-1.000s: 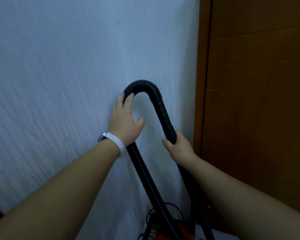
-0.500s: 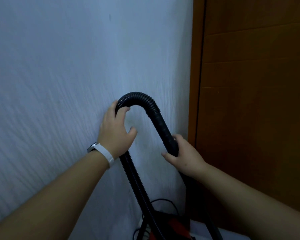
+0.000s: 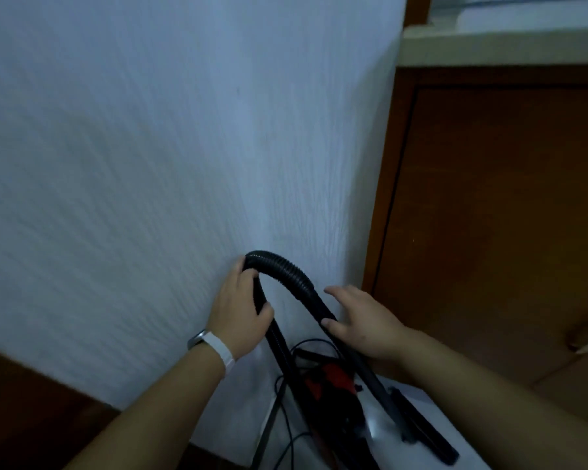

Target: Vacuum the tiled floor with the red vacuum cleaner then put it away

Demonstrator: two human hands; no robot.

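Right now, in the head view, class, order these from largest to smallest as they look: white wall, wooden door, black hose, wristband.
1. white wall
2. wooden door
3. black hose
4. wristband, which looks smallest even though it is nearest the camera

**Room corner, as I see it looking forward and down.** A white wall (image 3: 150, 147) with a fine streaked texture fills the left and centre. On my right, an orange-brown wooden frame (image 3: 386, 184) borders a darker brown wooden panel (image 3: 506, 215). A pale ledge (image 3: 489, 45) runs above the panel at the top right. Dark brown wood (image 3: 21, 401) crosses the lower left corner. A pale surface (image 3: 384, 449) shows at the bottom edge. The light is dim and bluish.
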